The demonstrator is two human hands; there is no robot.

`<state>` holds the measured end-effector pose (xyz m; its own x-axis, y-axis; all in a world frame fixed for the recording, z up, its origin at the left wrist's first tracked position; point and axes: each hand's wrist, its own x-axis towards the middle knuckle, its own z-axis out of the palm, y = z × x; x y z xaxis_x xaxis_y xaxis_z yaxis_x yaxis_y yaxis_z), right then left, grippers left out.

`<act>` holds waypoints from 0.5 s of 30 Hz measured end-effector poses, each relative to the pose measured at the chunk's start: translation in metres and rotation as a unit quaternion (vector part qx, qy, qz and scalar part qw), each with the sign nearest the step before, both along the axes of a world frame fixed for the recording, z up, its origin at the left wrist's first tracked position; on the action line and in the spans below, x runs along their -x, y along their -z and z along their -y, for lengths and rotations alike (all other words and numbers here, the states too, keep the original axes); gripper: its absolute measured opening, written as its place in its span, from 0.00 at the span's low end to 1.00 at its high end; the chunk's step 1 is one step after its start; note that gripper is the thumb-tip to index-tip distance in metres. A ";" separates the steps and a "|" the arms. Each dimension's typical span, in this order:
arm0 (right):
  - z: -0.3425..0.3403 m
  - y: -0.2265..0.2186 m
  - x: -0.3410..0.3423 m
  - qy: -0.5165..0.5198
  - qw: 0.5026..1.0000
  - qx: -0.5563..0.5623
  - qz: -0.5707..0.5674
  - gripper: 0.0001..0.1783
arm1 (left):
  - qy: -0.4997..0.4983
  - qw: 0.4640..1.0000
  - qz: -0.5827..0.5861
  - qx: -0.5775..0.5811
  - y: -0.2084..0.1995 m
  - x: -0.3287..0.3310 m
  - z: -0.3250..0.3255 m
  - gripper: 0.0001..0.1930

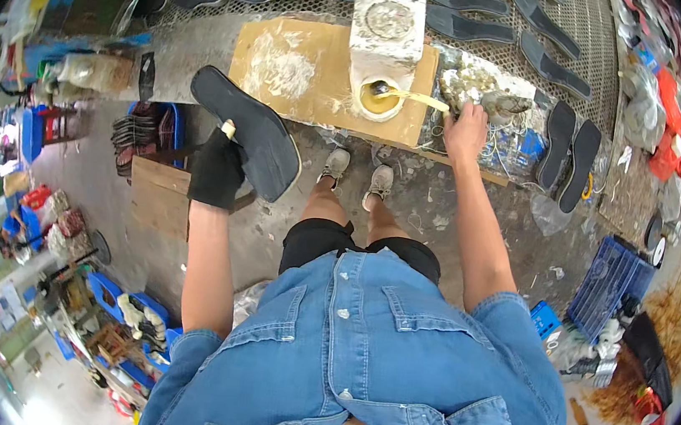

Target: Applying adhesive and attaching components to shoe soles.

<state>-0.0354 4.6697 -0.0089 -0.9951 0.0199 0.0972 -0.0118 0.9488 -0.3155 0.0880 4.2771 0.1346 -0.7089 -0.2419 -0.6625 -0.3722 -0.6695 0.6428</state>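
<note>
My left hand [220,167], in a black glove with a bare fingertip showing, grips a black shoe sole [271,158]. The sole is held up in front of the bench edge, tilted, its broad end toward me. My bare right hand [465,133] is closed at the end of a pale yellow brush handle [421,98]. The brush's dark head rests in the round opening of a white, glue-crusted pot [384,54] holding yellowish glue. Under the pot lies a brown cardboard sheet [328,102] with dried white smears on its left part.
Several black soles [471,23] lie on a mesh surface [312,20] beyond the cardboard. Two more soles [570,155] lie right of my right hand, past a crusted lump [469,83]. A blue plastic crate [613,286] stands lower right; a wooden box [159,196] stands left.
</note>
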 end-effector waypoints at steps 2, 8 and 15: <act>0.004 0.001 0.015 -0.013 0.998 -0.056 0.017 0.13 | -0.027 0.999 -0.009 -0.044 -0.016 -0.015 -0.024 0.22; 0.003 -0.020 0.005 0.012 0.998 0.056 0.035 0.14 | -0.014 0.996 -0.069 -0.064 -0.019 -0.031 -0.026 0.23; -0.033 -0.124 -0.066 0.158 0.909 0.383 0.051 0.09 | -0.018 0.984 -0.142 -0.103 -0.037 -0.021 0.013 0.21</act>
<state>0.0308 4.7023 0.1155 -0.9308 0.3298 -0.1577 0.2895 0.4016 -0.8688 0.1089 4.2643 0.1712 -0.8664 -0.1515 -0.4759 -0.1700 -0.8066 0.5662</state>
